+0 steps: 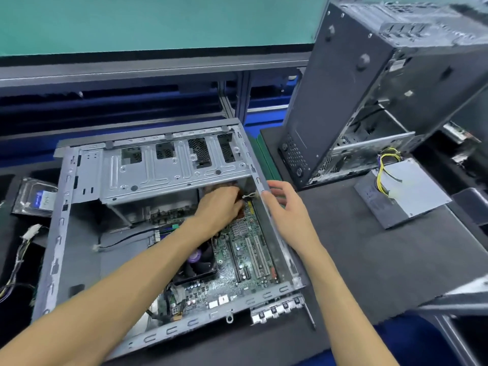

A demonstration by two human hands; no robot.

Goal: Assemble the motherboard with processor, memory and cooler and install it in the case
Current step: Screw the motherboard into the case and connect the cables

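- head view: motherboard [237, 262] sits inside the open case [169, 167]; left hand [219, 204] reaches its far corner, grip hidden; right hand [284, 204] rests relaxed on the wall.
- risk: a slipping hand could knock the cooler [196, 262].

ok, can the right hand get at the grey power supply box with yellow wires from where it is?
Probably yes: the right hand rests on the open case's right wall, and the grey power supply box lies uncovered on the mat to its right.

green motherboard [237, 262] | flat inside open grey case [60, 233] | cooler [196, 262] mounted
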